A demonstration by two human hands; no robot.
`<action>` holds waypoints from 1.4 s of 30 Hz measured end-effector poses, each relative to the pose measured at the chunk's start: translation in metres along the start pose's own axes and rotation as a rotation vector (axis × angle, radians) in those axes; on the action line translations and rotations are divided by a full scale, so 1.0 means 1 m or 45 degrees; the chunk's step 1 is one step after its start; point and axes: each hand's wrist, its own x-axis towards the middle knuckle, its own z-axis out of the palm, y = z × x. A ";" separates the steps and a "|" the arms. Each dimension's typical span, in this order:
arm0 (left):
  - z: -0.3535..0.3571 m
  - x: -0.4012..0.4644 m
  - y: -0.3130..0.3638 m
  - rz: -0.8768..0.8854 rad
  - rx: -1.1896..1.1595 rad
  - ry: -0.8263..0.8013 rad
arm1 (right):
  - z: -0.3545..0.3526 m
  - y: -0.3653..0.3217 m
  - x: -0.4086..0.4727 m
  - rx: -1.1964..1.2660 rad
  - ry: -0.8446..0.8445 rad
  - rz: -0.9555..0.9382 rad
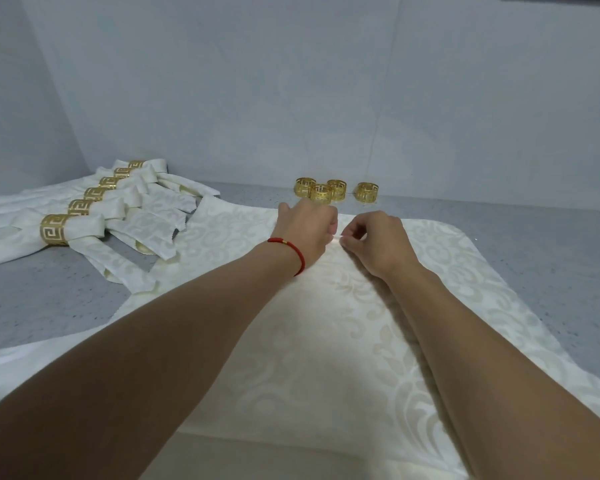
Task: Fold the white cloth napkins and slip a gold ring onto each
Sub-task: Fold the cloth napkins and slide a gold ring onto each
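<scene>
Grey counter point(49, 299): both hands pinch napkin point(326, 323) (fingers curled); four loose rings point(336, 190) beyond, ringed napkins point(84, 220) left.

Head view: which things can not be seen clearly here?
- Fingertips of the left hand and right hand: curled under, so the pinch on the flat napkin is hidden.
- Napkin's near edge: cut off by the frame bottom.
- Farthest finished napkins: overlapped, count unsure.

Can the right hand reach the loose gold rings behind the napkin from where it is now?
Probably yes. The right hand pinches the open napkin near its far edge, and the loose gold rings stand just beyond on bare table, nothing between. It must first release the cloth.
</scene>
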 end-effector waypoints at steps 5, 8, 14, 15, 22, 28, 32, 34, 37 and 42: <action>-0.006 -0.001 -0.003 0.217 0.177 0.036 | -0.008 -0.008 0.003 -0.361 -0.060 -0.288; -0.007 0.003 -0.002 0.263 0.277 -0.063 | -0.013 -0.011 0.006 -0.415 -0.189 -0.253; -0.018 0.003 -0.003 0.049 0.001 -0.111 | -0.013 -0.002 0.001 -0.128 -0.096 -0.099; -0.018 0.002 -0.003 0.019 -0.039 -0.104 | -0.012 -0.001 0.000 -0.100 -0.093 -0.078; -0.009 -0.006 -0.009 0.022 -0.013 -0.122 | -0.016 -0.011 -0.002 -0.331 -0.171 -0.126; -0.015 -0.020 0.000 0.207 0.326 -0.028 | -0.026 -0.025 -0.008 -0.647 -0.183 -0.272; -0.023 -0.028 0.006 0.357 0.478 -0.048 | -0.032 -0.023 -0.018 -0.730 -0.253 -0.331; -0.022 -0.031 0.004 0.264 0.362 -0.106 | -0.031 -0.018 -0.025 -0.695 -0.231 -0.320; -0.016 -0.037 -0.003 0.073 -0.003 -0.041 | -0.024 -0.008 -0.035 -0.341 -0.062 -0.180; -0.006 -0.039 -0.007 -0.130 -0.188 -0.010 | -0.018 0.001 -0.039 -0.001 0.095 -0.006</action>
